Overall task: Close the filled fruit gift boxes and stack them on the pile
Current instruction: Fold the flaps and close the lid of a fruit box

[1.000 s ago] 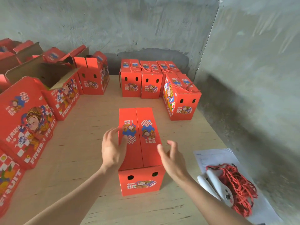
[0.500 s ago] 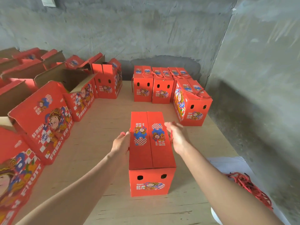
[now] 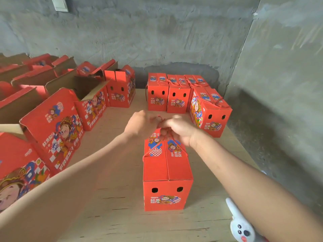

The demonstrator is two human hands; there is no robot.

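A closed red fruit gift box (image 3: 166, 173) stands on the wooden table (image 3: 111, 203) in front of me, its two top flaps folded shut. Red cord handles (image 3: 151, 149) run up from both of its sides. My left hand (image 3: 139, 124) and my right hand (image 3: 180, 129) meet above the box's far half, and both pinch the cords together where they cross. Several closed boxes with tied cords (image 3: 176, 95) stand in a row at the back, with one more (image 3: 210, 114) turned sideways at the right.
Open red boxes with raised flaps (image 3: 57, 119) line the left side and back left. A white tool (image 3: 240, 224) lies at the table's near right edge. Grey concrete walls close off the back and right. Bare wood shows to the left of the middle box.
My hands have left the sides of the box, risen above its far half and come together on the red cords. The view has tilted up slightly.
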